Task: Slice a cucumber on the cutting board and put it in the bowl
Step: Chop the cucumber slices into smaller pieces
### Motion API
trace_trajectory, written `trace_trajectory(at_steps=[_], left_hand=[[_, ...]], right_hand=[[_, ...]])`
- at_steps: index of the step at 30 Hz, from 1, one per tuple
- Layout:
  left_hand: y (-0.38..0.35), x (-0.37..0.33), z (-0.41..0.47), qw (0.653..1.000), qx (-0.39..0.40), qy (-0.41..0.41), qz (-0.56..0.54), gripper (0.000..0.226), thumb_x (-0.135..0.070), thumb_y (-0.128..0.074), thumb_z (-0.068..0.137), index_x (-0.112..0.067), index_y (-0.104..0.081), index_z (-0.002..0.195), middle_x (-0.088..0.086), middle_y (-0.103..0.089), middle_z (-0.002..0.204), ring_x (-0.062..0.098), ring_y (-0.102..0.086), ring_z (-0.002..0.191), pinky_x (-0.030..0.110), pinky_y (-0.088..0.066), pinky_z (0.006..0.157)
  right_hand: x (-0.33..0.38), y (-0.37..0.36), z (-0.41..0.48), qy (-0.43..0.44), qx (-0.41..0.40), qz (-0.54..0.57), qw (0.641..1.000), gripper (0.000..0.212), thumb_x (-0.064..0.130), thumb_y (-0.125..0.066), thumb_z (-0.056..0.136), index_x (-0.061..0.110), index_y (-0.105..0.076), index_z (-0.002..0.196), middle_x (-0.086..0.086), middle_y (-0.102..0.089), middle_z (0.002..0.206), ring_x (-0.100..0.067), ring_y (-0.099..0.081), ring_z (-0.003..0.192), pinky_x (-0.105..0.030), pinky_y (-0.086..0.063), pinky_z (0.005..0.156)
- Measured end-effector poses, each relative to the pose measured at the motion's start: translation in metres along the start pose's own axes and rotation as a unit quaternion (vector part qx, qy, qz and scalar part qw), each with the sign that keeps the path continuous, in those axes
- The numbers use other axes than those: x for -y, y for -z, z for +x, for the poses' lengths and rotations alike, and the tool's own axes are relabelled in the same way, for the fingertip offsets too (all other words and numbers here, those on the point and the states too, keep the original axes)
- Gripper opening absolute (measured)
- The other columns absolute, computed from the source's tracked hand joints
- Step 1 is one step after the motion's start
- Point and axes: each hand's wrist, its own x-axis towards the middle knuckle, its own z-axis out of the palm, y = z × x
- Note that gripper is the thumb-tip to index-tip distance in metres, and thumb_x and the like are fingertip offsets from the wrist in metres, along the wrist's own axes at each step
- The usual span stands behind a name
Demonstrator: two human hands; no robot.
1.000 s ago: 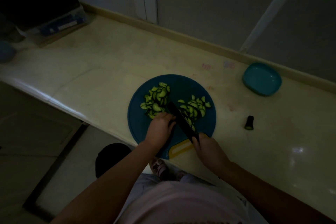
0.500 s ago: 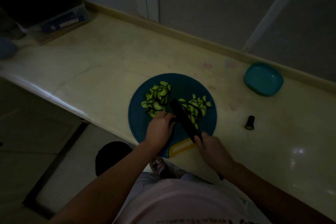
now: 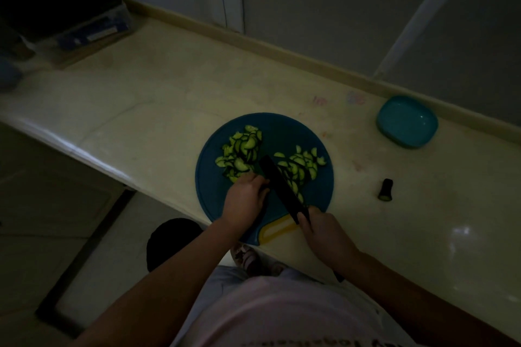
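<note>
The pale counter carries a round blue cutting board at its front edge, a teal bowl by the back edge, and a cucumber end right of the board.

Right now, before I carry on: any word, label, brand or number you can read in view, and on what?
No text can be read here.
On the blue box, far left on the counter: a white label, too blurred.
On the shirt print at the bottom edge: letters cut off, unreadable.
The pink marks near the back edge: smudges, no legible text.
</note>
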Motion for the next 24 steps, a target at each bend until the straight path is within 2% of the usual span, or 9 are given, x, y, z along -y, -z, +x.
trace_trajectory(at_steps=[2,4,7,11,18,21,24], left_hand=[[0.0,0.0,0.0,1.0,-0.001,-0.003,-0.004,0.016,-0.001,-0.077,0.068,-0.002,-0.068,0.081,0.012,-0.061,0.071,0.029,-0.06,0.066,0.025,-0.041,0.055],[0.0,0.0,0.0,1.0,-0.001,-0.002,-0.006,0.018,-0.001,-0.078,0.068,-0.003,-0.069,0.083,0.011,-0.062,0.071,0.029,-0.06,0.067,0.025,-0.042,0.055],[0.0,0.0,0.0,1.0,-0.001,0.005,-0.008,0.019,-0.001,-0.078,0.067,-0.003,-0.069,0.084,0.011,-0.062,0.071,0.028,-0.06,0.066,0.024,-0.042,0.055],[-0.001,-0.002,0.001,1.0,-0.005,0.018,-0.014,0.017,-0.004,-0.074,0.073,-0.003,-0.069,0.089,0.013,-0.064,0.076,0.03,-0.06,0.073,0.025,-0.039,0.06],[-0.004,-0.009,0.005,1.0,-0.01,0.023,-0.008,0.015,-0.005,-0.072,0.076,-0.004,-0.069,0.091,0.013,-0.064,0.079,0.03,-0.06,0.077,0.025,-0.037,0.062],[-0.002,-0.009,0.006,1.0,-0.007,0.019,-0.005,0.013,-0.006,-0.069,0.078,-0.004,-0.069,0.091,0.013,-0.064,0.081,0.03,-0.059,0.078,0.027,-0.039,0.061],[-0.003,-0.008,0.005,1.0,-0.006,0.015,-0.002,0.013,-0.006,-0.069,0.079,-0.004,-0.069,0.091,0.013,-0.064,0.082,0.03,-0.059,0.08,0.026,-0.037,0.063]], right_hand=[[0.001,-0.003,0.002,-0.005,0.005,-0.01,1.0,0.029,0.028,-0.033,0.1,0.014,-0.046,0.079,-0.012,-0.058,0.087,-0.018,-0.05,0.073,-0.024,-0.026,0.057],[0.002,-0.005,0.003,-0.008,0.005,-0.028,1.0,0.03,0.029,-0.032,0.1,0.02,-0.036,0.071,-0.009,-0.054,0.084,-0.015,-0.046,0.072,-0.023,-0.024,0.056],[0.0,-0.007,0.006,-0.009,-0.004,-0.029,1.0,0.026,0.03,-0.032,0.1,0.014,-0.043,0.083,-0.014,-0.06,0.09,-0.015,-0.047,0.071,-0.024,-0.027,0.058],[-0.004,-0.009,0.006,-0.009,-0.015,-0.019,1.0,0.033,0.029,-0.033,0.1,0.003,-0.053,0.095,-0.016,-0.062,0.091,-0.023,-0.054,0.074,-0.026,-0.031,0.059],[-0.006,-0.01,0.006,0.0,-0.041,-0.037,0.998,0.023,0.027,-0.034,0.099,0.012,-0.045,0.086,-0.017,-0.062,0.09,-0.024,-0.057,0.075,-0.024,-0.026,0.058],[-0.004,-0.012,0.009,0.006,-0.056,-0.052,0.997,0.027,0.027,-0.035,0.1,0.007,-0.051,0.09,-0.017,-0.063,0.091,-0.017,-0.049,0.069,-0.022,-0.024,0.057],[-0.004,-0.01,0.014,0.01,-0.064,-0.049,0.997,0.031,0.026,-0.036,0.099,0.001,-0.053,0.095,-0.018,-0.064,0.089,-0.026,-0.059,0.076,-0.025,-0.027,0.057]])
